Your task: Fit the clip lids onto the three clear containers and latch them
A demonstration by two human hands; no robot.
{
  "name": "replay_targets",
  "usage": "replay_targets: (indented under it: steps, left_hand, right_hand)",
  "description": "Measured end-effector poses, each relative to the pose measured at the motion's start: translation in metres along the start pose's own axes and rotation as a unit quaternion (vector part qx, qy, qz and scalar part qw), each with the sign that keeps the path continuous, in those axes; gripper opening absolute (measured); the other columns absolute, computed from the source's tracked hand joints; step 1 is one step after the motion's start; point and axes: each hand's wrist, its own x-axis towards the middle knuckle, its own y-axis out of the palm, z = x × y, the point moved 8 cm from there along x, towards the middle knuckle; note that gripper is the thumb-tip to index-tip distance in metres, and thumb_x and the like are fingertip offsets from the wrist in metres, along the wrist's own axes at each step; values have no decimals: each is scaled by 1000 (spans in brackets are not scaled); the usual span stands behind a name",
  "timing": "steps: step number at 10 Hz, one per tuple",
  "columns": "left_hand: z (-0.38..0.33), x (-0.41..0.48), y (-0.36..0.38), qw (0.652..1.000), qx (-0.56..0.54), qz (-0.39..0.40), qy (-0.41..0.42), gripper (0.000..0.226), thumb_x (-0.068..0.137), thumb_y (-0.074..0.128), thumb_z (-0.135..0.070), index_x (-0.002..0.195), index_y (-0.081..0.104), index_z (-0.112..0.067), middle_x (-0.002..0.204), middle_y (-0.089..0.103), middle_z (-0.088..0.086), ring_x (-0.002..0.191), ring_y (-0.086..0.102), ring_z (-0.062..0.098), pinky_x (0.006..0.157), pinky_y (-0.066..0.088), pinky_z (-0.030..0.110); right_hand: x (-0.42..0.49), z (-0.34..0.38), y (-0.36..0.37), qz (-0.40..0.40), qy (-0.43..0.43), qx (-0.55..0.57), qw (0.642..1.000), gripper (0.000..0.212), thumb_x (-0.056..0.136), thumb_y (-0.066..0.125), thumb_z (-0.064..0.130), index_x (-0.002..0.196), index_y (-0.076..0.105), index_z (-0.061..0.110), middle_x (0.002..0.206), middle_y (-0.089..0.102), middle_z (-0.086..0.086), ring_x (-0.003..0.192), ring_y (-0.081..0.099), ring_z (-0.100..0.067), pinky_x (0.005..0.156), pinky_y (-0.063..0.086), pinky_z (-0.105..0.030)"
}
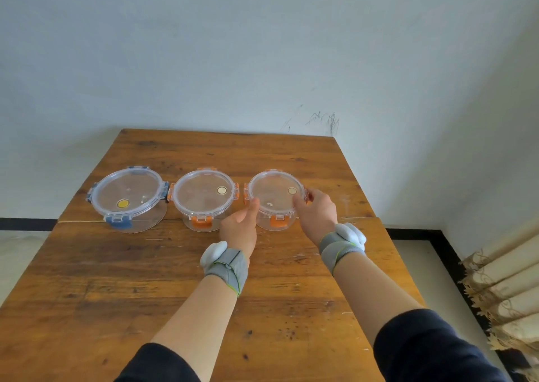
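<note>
Three clear round containers stand in a row on the wooden table [180, 279], each with a clip lid on top. The left container [128, 198] has blue clips; its front clip hangs down. The middle container [204, 198] has orange clips. On the right container [275, 198], also orange-clipped, both my hands rest: my left hand [240, 227] touches the lid's left front rim with thumb and fingers, and my right hand [316, 211] grips the lid's right edge over its side clip, which the fingers hide.
The table's back edge meets a pale wall [262, 61]. The right table edge drops to a light floor with a dark border [437, 244]. A fringed beige curtain [507, 291] hangs at the lower right. Grey wristbands sit on both wrists.
</note>
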Motion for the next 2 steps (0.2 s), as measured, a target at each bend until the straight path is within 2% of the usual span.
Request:
replay_targets:
  steps: [1,2]
  left_hand:
    - [-5,-5,-4,999,31,-8,24,52,86,42,-66,80,71,-23,93,73,1,98,65,23,95,51,45]
    - [-6,-17,-13,994,90,-22,57,43,94,36,-53,73,61,-26,93,69,7,101,65,31,94,49,43]
  right_hand:
    - [-3,-1,3,5,5,-18,1000,49,96,49,39,136,50,11,123,64,-10,94,61,-26,75,50,-34]
    - [-9,1,-4,3,3,-48,999,53,96,49,41,138,47,10,136,53,-11,108,55,-28,79,41,-31]
